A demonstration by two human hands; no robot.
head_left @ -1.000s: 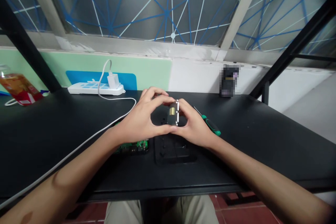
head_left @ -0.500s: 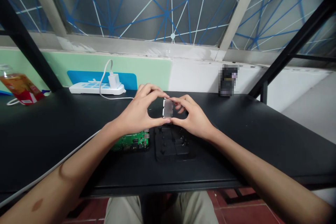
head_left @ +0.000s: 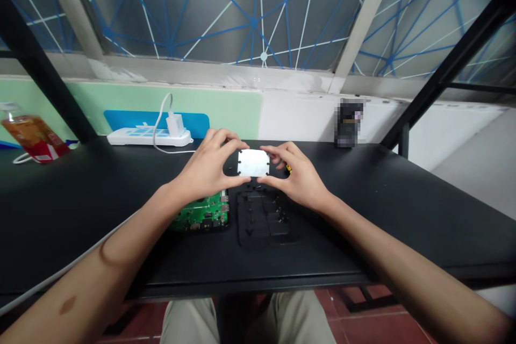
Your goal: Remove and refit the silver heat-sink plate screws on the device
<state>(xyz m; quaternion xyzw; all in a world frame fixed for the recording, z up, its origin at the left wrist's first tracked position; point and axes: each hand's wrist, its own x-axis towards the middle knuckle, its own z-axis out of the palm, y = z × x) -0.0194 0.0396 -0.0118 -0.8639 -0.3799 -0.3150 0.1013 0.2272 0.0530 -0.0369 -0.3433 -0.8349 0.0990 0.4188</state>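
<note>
Between my two hands is a small shiny metal plate (head_left: 253,163) with notches along its left and right edges, its bright flat face turned to me. My left hand (head_left: 212,164) grips it at the left by thumb and fingertips. At the right side my right hand (head_left: 296,169) pinches it the same way. Below my left hand a green circuit board (head_left: 207,212) lies on the table, partly covered by my wrist. Beside it, below the plate, rests a black plastic cover (head_left: 264,220). Something small and yellow (head_left: 288,169) shows behind my right hand.
A white power strip (head_left: 149,137) with a plugged-in charger (head_left: 175,124) stands at the back of the black table (head_left: 382,209). Its white cable runs under my left arm. A drink bottle (head_left: 34,134) is at the far left; a blurred dark object (head_left: 348,123) stands back right.
The metal plate has turned from a narrow, dim view to a wide, bright face toward me. My left hand has shifted slightly left, and the yellow thing has come into view.
</note>
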